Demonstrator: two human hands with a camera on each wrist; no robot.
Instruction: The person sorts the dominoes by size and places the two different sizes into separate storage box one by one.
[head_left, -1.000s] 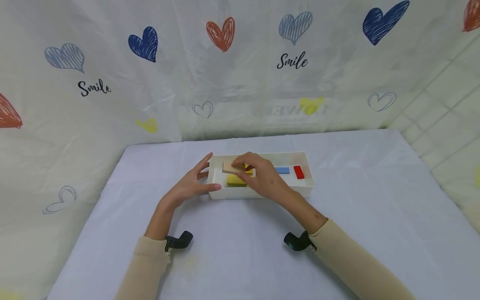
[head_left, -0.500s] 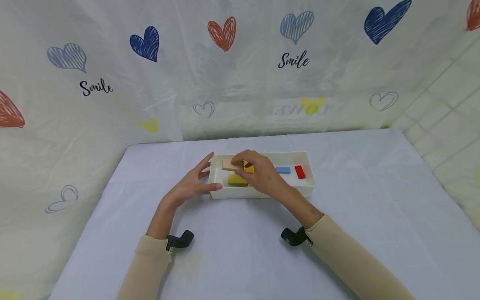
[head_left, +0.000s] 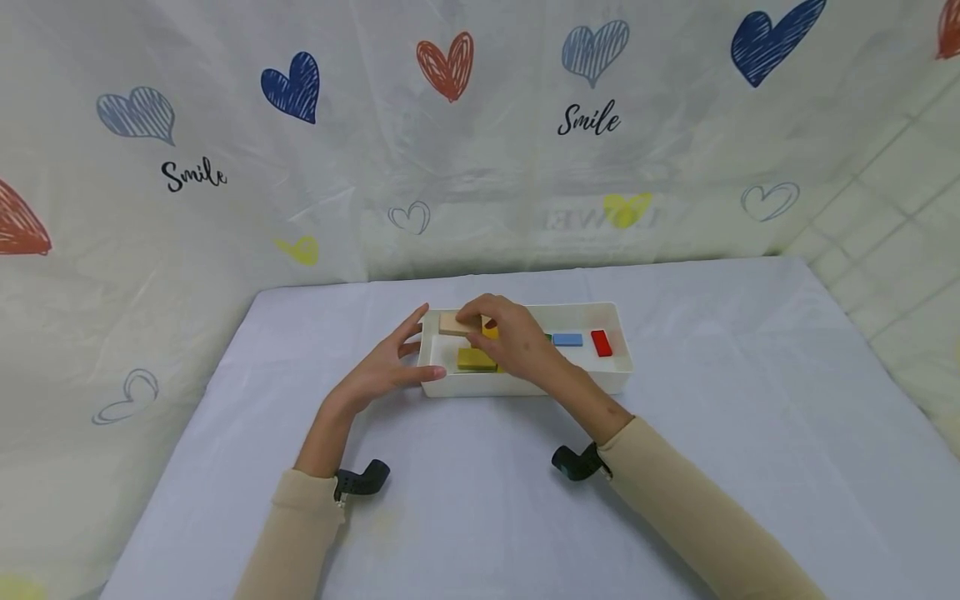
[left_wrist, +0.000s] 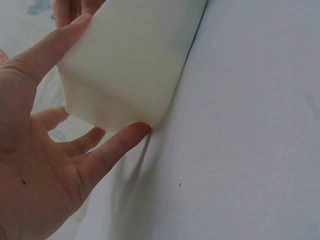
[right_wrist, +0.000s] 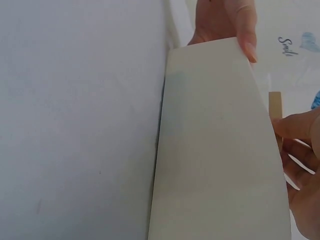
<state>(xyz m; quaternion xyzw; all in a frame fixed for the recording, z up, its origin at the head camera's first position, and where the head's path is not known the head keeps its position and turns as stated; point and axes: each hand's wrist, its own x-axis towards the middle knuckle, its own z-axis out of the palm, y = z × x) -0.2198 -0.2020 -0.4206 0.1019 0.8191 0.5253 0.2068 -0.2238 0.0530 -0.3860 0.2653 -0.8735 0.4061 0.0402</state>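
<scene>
A long white plastic box (head_left: 555, 384) holds several coloured blocks. My right hand (head_left: 517, 343) is over its left part and pinches a light wooden block (head_left: 452, 324) between thumb and fingers. In the right wrist view that wooden block (right_wrist: 275, 106) shows above the box's rim. My left hand (head_left: 381, 369) is spread around the box's left end, its thumb at the front rim. In the left wrist view, fingertips touch the end wall of the box (left_wrist: 120, 60). Beneath the right hand lies a yellow block (head_left: 476, 359), with an orange-yellow block (head_left: 491, 331) partly hidden by the fingers.
A blue block (head_left: 567, 340) and a red block (head_left: 602, 343) lie in the right part of the box, a sliver of green beside the blue one. White cloth covers the table (head_left: 480, 492). Behind hangs a curtain (head_left: 495, 158) printed with hearts.
My right hand has shifted slightly left and toward the back of the box with the wooden block. More of the green and blue blocks shows. The left hand stays on the box's end.
</scene>
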